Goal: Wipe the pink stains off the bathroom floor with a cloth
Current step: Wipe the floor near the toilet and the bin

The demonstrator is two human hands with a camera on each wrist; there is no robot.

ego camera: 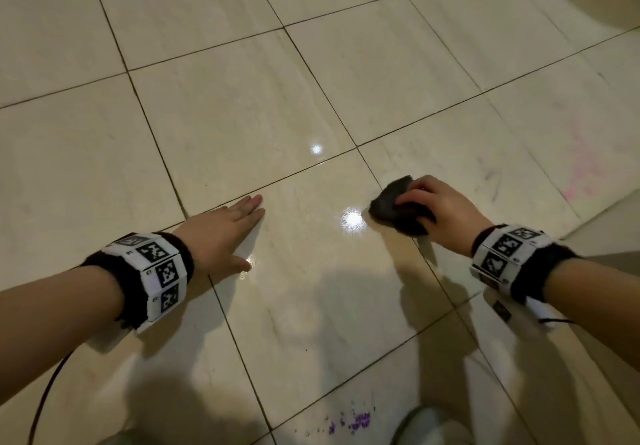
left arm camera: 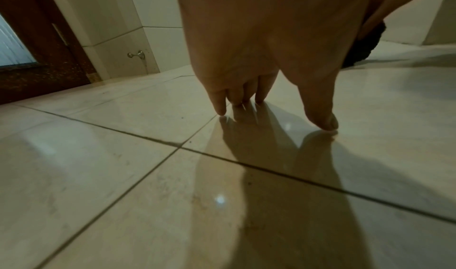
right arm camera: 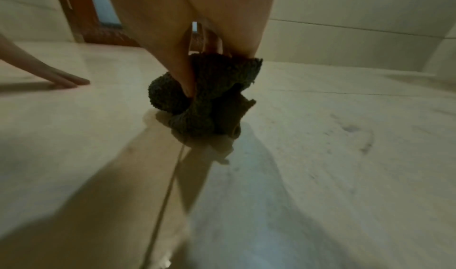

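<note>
A right hand (ego camera: 438, 207) grips a bunched dark cloth (ego camera: 394, 205) on the tiled floor (ego camera: 242, 105), left hand (ego camera: 221, 233) flat, fingers straight.

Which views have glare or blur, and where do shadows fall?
Head view: two bright glare spots on the glossy floor, arm shadows falling toward the camera. Left wrist view: sharp, left hand casting a dark shadow toward the lens, one small glint. Right wrist view: motion-blurred floor; cloth in the right hand stays fairly crisp.
</note>
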